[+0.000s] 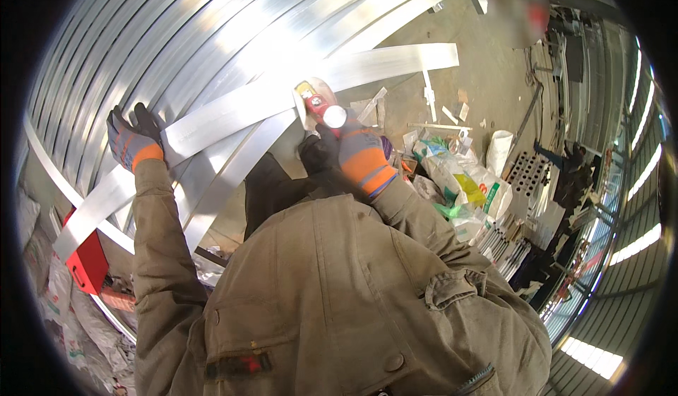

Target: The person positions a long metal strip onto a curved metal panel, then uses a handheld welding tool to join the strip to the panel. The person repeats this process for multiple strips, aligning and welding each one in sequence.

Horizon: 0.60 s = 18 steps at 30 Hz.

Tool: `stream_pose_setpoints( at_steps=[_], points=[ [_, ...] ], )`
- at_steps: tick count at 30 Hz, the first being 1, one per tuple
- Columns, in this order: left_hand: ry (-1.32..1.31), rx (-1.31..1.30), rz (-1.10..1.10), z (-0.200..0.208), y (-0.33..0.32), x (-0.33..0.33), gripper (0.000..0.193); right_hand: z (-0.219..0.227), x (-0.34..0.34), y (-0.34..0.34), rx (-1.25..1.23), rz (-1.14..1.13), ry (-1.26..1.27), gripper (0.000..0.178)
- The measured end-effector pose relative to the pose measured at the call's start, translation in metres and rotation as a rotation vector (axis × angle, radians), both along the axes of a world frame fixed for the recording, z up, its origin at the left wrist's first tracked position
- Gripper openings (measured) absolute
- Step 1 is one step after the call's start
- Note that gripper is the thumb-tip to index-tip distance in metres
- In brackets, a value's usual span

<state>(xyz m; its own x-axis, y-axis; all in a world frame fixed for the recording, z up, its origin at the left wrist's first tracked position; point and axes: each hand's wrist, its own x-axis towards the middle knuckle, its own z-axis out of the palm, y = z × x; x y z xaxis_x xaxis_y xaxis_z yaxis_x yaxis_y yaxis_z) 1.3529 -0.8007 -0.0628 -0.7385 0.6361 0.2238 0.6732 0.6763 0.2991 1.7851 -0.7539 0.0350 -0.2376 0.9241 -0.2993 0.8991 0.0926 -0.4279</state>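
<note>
My right hand, in a grey and orange glove, is closed around a red angle grinder with a yellow label and a pale round end. Its head is at a long flat silvery metal bar, which lies slantwise across other bars. Glare hides where the grinder meets the metal. Gloved the same way, my left hand rests beside this bar on the metal with its fingers apart. A second flat bar passes beneath the first at an angle.
Many parallel metal profiles fill the far left. At the lower left stands a red metal box. Plastic bags and offcuts litter the floor to my right. Stacked profiles lie further right. A blurred person is at the far right.
</note>
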Motion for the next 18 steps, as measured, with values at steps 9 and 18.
stream_pose_setpoints(
  at_steps=[9, 18],
  points=[
    [-0.052, -0.102, 0.046, 0.001, 0.006, 0.0, 0.072, -0.009, -0.033, 0.033, 0.013, -0.102, -0.222, 0.054],
    [0.038, -0.144, 0.062, -0.01, 0.004, -0.002, 0.074, -0.008, -0.022, 0.036, -0.083, -0.265, -0.126, 0.056]
  ],
)
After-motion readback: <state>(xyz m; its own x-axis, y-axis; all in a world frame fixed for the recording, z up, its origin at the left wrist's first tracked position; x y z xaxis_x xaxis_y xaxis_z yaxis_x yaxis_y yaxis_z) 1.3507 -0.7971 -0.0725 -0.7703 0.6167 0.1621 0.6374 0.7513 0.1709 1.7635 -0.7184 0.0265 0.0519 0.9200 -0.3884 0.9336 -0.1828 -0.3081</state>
